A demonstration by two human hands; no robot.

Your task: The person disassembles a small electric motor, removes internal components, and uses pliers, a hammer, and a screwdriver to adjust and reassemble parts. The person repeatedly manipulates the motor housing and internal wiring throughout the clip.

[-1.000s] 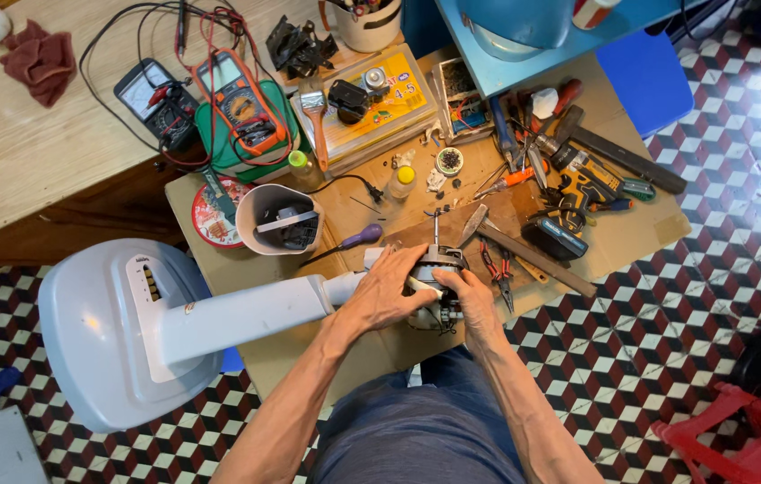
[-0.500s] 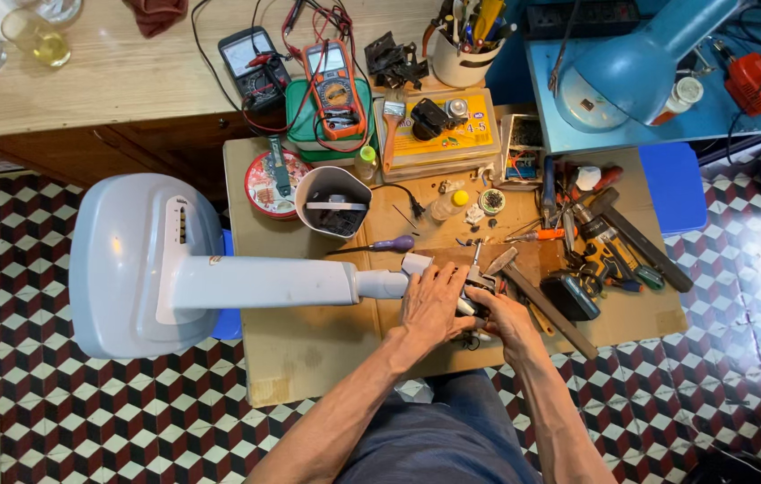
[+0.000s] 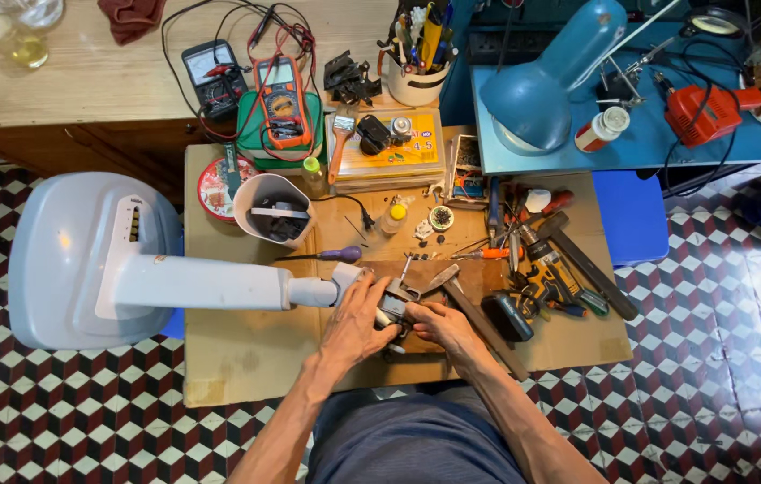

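Observation:
A pale blue fan stand lies on its side, its white pole reaching across a low wooden table. My left hand grips the pole's end where a small grey metal part is fixed. My right hand holds the same metal part from the right. Both hands rest over a dark wooden block. A hammer lies just right of my right hand, and a purple-handled screwdriver lies just beyond my left hand.
A white cup with dark parts, a red round tin lid, multimeters on a green box, a yellow case and several pliers and drivers crowd the table. A blue lamp stands at the right. Checkered floor surrounds it.
The view has shifted, so the table sits more centred and closer. Both hands stay on the end of the pole with little movement.

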